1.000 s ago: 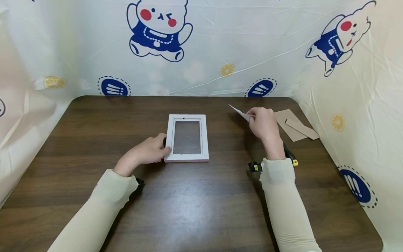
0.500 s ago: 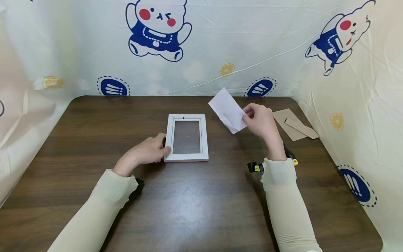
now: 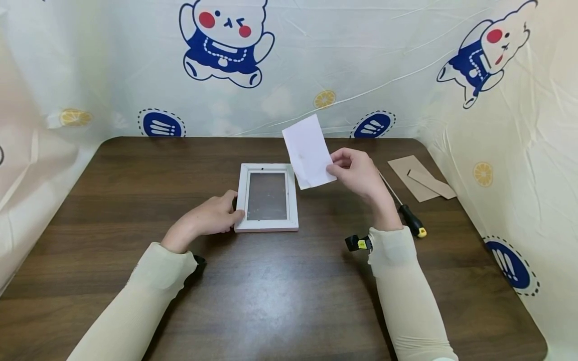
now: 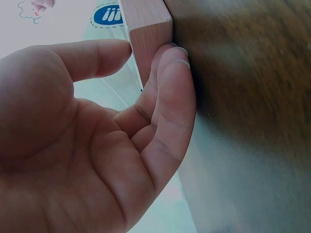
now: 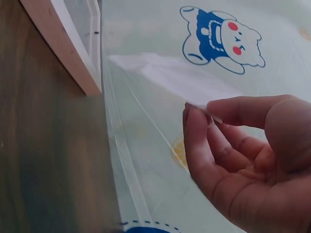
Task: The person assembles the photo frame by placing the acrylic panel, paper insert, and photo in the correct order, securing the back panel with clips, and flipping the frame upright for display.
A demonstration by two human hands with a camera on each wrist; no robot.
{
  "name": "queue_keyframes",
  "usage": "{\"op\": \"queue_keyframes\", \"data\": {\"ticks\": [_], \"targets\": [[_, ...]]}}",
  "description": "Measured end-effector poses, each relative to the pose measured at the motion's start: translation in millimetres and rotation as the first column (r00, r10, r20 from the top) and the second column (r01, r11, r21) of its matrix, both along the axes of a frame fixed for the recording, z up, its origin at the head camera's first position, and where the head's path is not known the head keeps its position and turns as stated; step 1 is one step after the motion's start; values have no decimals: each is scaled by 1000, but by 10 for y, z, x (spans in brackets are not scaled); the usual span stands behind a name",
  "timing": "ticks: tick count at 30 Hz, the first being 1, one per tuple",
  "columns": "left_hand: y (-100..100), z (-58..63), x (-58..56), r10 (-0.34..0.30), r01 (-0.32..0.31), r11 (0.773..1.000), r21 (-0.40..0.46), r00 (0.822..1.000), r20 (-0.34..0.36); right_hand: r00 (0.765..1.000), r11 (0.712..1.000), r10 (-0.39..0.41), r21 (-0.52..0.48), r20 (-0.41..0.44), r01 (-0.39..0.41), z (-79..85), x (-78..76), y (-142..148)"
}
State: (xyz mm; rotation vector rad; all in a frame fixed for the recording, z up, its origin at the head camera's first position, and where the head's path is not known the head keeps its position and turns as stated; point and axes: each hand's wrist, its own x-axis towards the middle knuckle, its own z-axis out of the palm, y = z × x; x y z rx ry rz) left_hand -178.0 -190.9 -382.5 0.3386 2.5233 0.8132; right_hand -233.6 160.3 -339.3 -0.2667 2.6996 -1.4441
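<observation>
A white picture frame (image 3: 292, 200) lies on the table in the head view, its middle showing a dark, glassy pane. My left hand (image 3: 208, 216) grips its lower left side, thumb on top; the left wrist view shows the fingers (image 4: 170, 111) against the frame's pinkish edge (image 4: 148, 39). Between thumb and fingertips, my right hand (image 3: 358, 175) pinches a sheet of white paper (image 3: 309, 153) by its lower right edge. The paper is raised and tilted, its lower left part overlapping the frame's upper right corner in the head view. In the right wrist view the paper (image 5: 180, 77) is seen nearly edge-on.
A screwdriver (image 3: 411, 219) with a black and yellow handle lies right of my right forearm. Beyond it, a brown backing board (image 3: 408, 173) and a narrow brown strip (image 3: 431, 184) rest near the right edge of the wooden table (image 3: 266, 301). A printed curtain (image 3: 293, 60) stands behind.
The paper has swung from nearly edge-on to face-up view and moved left toward the frame, with my right hand shifting slightly left. More of the screwdriver shows. My left hand stays on the frame.
</observation>
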Motion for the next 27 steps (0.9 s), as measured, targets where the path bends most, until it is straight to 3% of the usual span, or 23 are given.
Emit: {"op": "queue_keyframes", "data": {"ticks": [11, 27], "targets": [[-2, -16, -7, 4, -4, 1000, 7, 1000, 3, 990, 976, 94, -206, 109, -70, -85, 44, -320], [-18, -16, -7, 2, -2, 1000, 0, 1000, -6, 970, 973, 125, -215, 210, -79, -301, 49, -587]]}}
